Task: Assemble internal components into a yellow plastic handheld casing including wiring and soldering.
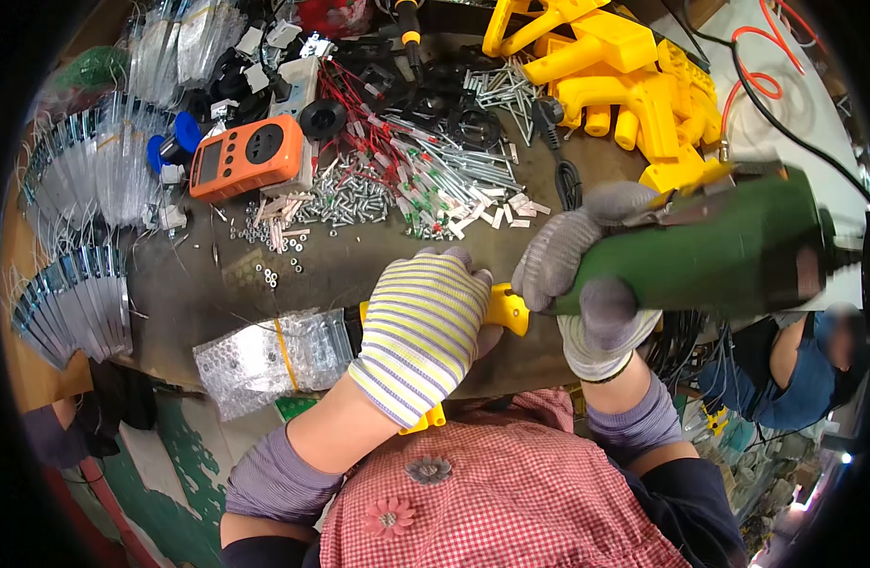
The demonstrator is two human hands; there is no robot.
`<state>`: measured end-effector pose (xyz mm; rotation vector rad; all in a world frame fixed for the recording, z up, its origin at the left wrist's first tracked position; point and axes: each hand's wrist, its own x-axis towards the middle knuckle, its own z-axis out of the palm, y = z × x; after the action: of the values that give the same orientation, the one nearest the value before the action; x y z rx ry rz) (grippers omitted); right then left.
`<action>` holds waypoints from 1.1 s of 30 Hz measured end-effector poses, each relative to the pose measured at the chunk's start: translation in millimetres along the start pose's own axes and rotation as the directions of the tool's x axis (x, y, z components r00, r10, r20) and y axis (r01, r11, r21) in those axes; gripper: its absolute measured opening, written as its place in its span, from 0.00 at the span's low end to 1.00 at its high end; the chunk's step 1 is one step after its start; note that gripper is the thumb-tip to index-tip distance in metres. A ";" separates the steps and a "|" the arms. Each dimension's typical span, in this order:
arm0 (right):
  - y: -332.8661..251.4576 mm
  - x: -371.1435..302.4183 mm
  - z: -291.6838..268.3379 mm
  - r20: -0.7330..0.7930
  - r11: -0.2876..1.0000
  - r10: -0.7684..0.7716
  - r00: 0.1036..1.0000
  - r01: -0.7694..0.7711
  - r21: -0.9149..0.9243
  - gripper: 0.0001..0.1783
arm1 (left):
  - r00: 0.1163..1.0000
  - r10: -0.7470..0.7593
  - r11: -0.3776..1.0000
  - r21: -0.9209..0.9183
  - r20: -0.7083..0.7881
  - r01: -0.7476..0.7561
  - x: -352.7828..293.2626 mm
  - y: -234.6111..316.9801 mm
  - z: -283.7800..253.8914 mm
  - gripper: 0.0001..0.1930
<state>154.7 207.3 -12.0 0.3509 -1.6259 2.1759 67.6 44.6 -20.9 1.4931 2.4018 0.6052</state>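
My left hand (421,327), in a yellow-and-grey striped glove, is closed around a yellow plastic housing (507,310) at the near edge of the table. Most of that housing is hidden under the glove; one end sticks out to the right, and another bit shows below the wrist. To its right, my gloved right hand (572,251) grips a bulky green power tool (709,246), held sideways and slightly blurred. The tool's left end is covered by my fingers, close to the housing. Whether the two touch cannot be made out.
Loose screws (349,194) and red-wired parts lie beyond my hands, beside an orange multimeter (247,156). Yellow housings (634,85) are piled at far right, near a red coiled hose (757,80). Bubble wrap bags (264,360) lie near left. Another person (785,369) sits at right.
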 end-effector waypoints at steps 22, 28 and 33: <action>-2.1 -7.4 -5.8 -0.082 0.996 -0.046 0.996 0.039 -0.079 0.34 | 0.999 0.004 0.999 0.044 -0.045 -0.002 -3.6 1.2 2.7 0.24; -7.9 1.7 -1.5 0.105 0.990 -0.113 0.988 0.121 -0.076 0.31 | 0.999 0.004 0.997 0.075 -0.033 -0.001 -3.7 6.0 0.1 0.21; -16.3 3.3 21.9 -0.120 0.959 0.006 0.993 -0.039 -0.280 0.44 | 0.968 -0.142 0.985 0.128 0.206 0.118 12.0 10.4 -12.8 0.17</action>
<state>158.4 190.9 9.7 0.1179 -1.8467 1.9041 65.2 56.7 -4.7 1.3523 2.3757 0.2656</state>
